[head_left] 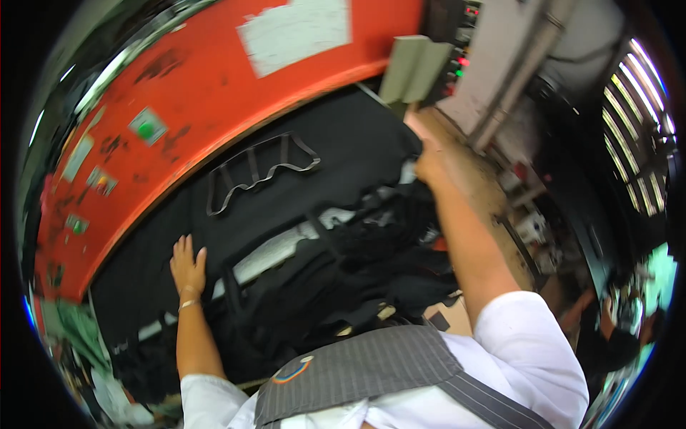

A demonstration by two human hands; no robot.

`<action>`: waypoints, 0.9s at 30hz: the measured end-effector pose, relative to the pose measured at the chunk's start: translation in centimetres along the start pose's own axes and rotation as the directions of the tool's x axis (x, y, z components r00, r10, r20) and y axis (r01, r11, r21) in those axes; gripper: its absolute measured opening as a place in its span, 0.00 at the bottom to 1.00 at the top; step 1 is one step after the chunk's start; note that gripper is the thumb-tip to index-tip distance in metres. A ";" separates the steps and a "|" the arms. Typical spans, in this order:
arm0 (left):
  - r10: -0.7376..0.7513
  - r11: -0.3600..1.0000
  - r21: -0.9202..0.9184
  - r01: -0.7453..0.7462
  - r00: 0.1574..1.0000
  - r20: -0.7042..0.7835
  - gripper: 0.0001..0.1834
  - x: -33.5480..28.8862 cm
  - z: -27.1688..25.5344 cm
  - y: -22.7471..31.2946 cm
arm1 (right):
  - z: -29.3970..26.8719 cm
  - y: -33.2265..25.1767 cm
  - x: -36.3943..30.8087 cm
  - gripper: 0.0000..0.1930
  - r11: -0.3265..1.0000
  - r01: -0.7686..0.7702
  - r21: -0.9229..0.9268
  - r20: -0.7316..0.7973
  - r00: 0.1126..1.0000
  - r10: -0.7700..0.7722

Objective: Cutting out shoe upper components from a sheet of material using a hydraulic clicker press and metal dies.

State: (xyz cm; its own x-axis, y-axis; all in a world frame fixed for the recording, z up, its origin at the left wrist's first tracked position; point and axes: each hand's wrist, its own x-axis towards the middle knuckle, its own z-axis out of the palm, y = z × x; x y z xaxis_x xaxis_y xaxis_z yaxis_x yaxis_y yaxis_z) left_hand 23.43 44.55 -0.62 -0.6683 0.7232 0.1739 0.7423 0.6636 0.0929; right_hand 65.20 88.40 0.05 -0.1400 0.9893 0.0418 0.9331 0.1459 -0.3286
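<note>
Black fabric [343, 132] is spread over a broad work surface in front of me. On its left part my left hand [187, 266] lies flat, palm down, fingers stretched out, with a thin bracelet at the wrist. My right hand [426, 159] is at the fabric's far right edge; motion blur hides how its fingers are set. Between the hands, farther back, a cutting die [253, 166] of thin metal strip rests on the fabric. It has a wavy near edge and several cross ribs.
An orange machine body [207, 71] with green buttons stands along the far side. Nearer me lie rumpled black cloth offcuts [307, 279] with a pale strip [275, 252] showing between them. A control box [461, 64] with lit lamps stands back right. Another person [607, 343] is at lower right.
</note>
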 end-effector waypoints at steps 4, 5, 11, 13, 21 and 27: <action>-0.052 0.999 0.017 0.051 0.999 0.014 0.33 -0.4 0.1 -0.2 | -5.8 2.1 -1.8 0.38 0.942 0.138 -0.305 0.232 0.971 -0.067; -0.140 0.990 -0.008 0.140 0.988 0.061 0.36 -0.4 0.1 -0.2 | -7.4 1.0 -3.1 0.40 0.938 0.116 -0.326 0.164 0.984 -0.065; -0.040 0.998 -0.051 0.026 0.955 -0.293 0.31 2.3 -1.2 1.0 | -2.8 -10.3 -4.7 0.35 0.613 0.764 0.200 -0.165 0.643 -0.748; 0.055 0.998 0.039 -0.047 0.966 -0.253 0.28 3.2 -1.1 1.2 | -0.1 -15.7 -6.6 0.32 0.648 0.741 0.175 -0.020 0.661 -0.750; 0.001 0.986 -0.166 -0.032 0.983 -0.186 0.24 1.4 -1.4 1.2 | 6.6 -18.2 -5.2 0.20 0.609 0.766 0.206 -0.164 0.640 -0.750; -0.024 0.940 -0.337 -0.050 0.977 -0.212 0.27 -4.9 0.2 1.7 | 5.7 -18.9 -11.3 0.20 0.564 0.729 0.388 -0.222 0.668 -0.710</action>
State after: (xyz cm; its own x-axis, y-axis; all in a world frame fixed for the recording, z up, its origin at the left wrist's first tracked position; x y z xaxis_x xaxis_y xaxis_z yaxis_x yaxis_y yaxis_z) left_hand 27.93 42.17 -1.50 -0.6608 0.6496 0.3759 0.7474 0.5236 0.4089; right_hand 47.23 74.47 0.44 -0.6824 0.5589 0.4711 0.2958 0.8005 -0.5213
